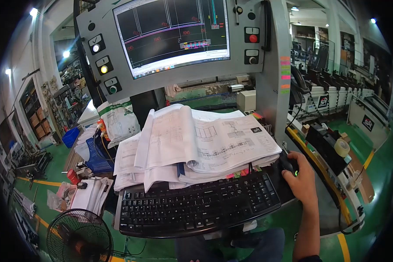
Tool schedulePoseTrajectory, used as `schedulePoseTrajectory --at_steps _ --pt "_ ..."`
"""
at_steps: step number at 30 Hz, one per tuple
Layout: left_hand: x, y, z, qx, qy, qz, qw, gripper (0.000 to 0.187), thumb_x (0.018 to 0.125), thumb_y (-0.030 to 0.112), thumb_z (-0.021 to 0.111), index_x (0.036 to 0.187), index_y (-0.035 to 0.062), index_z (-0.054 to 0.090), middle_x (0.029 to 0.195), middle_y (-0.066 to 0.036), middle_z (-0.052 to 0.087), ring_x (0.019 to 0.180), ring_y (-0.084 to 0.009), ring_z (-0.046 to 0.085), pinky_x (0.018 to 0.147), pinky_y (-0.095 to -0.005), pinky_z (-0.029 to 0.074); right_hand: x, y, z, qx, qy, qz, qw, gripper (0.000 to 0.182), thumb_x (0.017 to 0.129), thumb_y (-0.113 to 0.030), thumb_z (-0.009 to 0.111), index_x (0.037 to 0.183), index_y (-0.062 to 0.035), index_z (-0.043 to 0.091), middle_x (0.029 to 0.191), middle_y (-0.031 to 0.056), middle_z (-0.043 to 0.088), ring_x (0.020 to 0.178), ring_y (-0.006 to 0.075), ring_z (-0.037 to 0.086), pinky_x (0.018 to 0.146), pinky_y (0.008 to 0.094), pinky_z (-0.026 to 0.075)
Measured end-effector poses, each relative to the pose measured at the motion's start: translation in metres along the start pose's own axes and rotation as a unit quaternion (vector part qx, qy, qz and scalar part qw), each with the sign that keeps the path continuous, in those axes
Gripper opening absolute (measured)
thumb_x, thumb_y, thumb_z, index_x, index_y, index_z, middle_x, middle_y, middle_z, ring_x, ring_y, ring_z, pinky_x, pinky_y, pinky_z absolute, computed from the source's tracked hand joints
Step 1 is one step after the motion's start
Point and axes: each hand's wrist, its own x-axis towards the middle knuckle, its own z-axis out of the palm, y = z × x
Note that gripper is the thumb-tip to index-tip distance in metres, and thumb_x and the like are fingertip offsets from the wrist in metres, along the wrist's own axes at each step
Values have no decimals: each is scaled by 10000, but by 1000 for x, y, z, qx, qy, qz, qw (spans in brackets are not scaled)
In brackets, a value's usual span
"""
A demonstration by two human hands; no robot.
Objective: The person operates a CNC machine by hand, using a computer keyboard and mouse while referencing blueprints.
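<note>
My right hand [302,179] rests over a black computer mouse [287,164] at the right of the desk, fingers curled round it. A small green light glows on the mouse. Left of that hand lies a long black keyboard [201,205]. Behind the keyboard, a thick stack of printed drawings [231,144] is spread, with some sheets folded over to the left. Of my left hand, only what look like fingertips [194,260] show at the bottom edge, near my legs; the rest is out of frame.
A monitor [174,35] with a line drawing sits in a grey control panel with buttons [104,69]. To the left are a white plastic bag [119,122], a blue basket [99,155] and a black fan [79,238]. A tape roll [342,147] stands at right.
</note>
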Motion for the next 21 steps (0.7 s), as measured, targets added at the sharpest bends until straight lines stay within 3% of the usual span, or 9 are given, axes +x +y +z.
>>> schedulePoseTrajectory --at_steps 6,12,15,21 --pt "1 2 -3 -17 -11 -6 1000 636 1027 605 645 1570 280 710 1779 -118 517 1662 -364 441 1347 -714 189 1 4 0 -7 0 -31 999 559 865 -173 775 1386 -2 670 1427 232 717 1301 453 711 1113 483 544" --pt "2 3 -5 -15 -14 -10 1000 652 1026 626 633 1577 285 705 1782 -117 512 1667 -355 434 1348 -705 195 0 -3 -1 9 -7 26 1000 581 863 -180 774 1407 -4 668 1425 226 716 1304 451 708 1118 484 543" --pt "1 2 -4 -14 -14 -9 1000 652 1030 632 623 1576 287 705 1783 -116 512 1668 -349 435 1349 -702 196 0 4 1 -10 4 -22 1000 573 871 -177 771 1406 -5 662 1417 233 718 1305 448 709 1121 485 542" --pt "-1 -1 0 0 -6 -1 1000 661 1022 654 623 1561 283 717 1769 -120 530 1659 -352 450 1347 -705 198 0 -7 -3 15 -13 44 999 549 874 -164 782 1385 -5 660 1427 237 713 1318 451 703 1131 487 537"
